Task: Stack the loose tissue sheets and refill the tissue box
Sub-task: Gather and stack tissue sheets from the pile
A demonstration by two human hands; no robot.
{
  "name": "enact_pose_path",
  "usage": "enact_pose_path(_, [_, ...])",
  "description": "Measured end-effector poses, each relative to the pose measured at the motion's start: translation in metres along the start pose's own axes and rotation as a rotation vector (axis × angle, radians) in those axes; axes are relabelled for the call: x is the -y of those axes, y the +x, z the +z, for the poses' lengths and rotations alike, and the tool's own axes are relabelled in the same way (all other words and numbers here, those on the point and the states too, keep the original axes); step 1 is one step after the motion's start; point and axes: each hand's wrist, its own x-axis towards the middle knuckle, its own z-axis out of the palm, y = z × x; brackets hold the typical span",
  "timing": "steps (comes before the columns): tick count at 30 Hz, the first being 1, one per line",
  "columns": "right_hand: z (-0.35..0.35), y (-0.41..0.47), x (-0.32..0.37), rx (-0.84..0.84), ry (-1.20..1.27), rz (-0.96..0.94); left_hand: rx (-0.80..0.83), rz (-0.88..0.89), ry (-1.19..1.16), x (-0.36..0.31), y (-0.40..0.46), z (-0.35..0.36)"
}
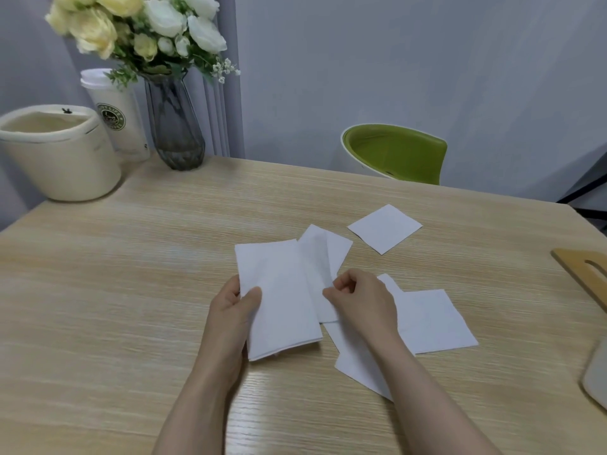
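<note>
Left hand (238,307): grips the left edge of the folded tissue stack (279,300), thumb on top, fingers hidden beneath.
Right hand (358,302): fingers curled, pinching the near edge of the next tissue sheet (320,257), which overlaps the stack's right side.
Tissue under the right forearm: a large sheet (433,320) and another (358,366) lie flat, partly covered by the arm.
Far sheet (385,228): a small square, lying apart from the rest toward the green chair (397,152).
Handling, as a judgement: very light, limp and easily torn or creased; it likely slides on the smooth wooden table (131,257). Best pinched at an edge or corner and laid flat, with the stack pressed down so it does not shift.
Tissue box: possibly the wooden slotted lid (581,274) and pale body (596,379) at the right edge; too cropped to be sure.
Far left: cream bin (59,159), paper cup (121,123), vase of flowers (174,126).
</note>
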Motion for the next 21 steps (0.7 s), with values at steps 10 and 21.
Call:
enact_pose_path(10, [-0.041,-0.015,-0.030,0.014,0.298,0.051,-0.015,-0.006,0.006,-0.001,-0.003,0.001])
enact_pose_path(21, [-0.097,-0.036,-0.084,0.077,0.470,0.130,0.023,-0.007,0.025,0.000,-0.010,0.027])
